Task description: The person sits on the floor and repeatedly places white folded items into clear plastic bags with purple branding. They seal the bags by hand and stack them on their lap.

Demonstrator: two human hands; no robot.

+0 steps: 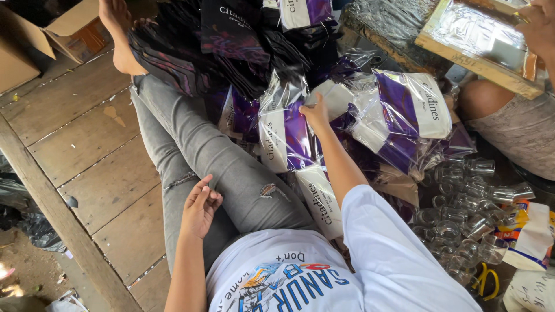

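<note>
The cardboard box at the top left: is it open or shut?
Open. The cardboard box has its flaps spread outward and a dark gap shows between them; what is inside cannot be told. Neither hand is near it.

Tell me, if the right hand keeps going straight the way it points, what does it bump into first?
The right hand already touches a clear-wrapped purple and white packet. Straight on, it would likely meet the dark packets piled behind, though depth is hard to judge.

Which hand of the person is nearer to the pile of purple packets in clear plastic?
The right hand: it touches the purple packets at the pile. The left hand rests on the grey-trousered leg, apart from the pile.
</note>
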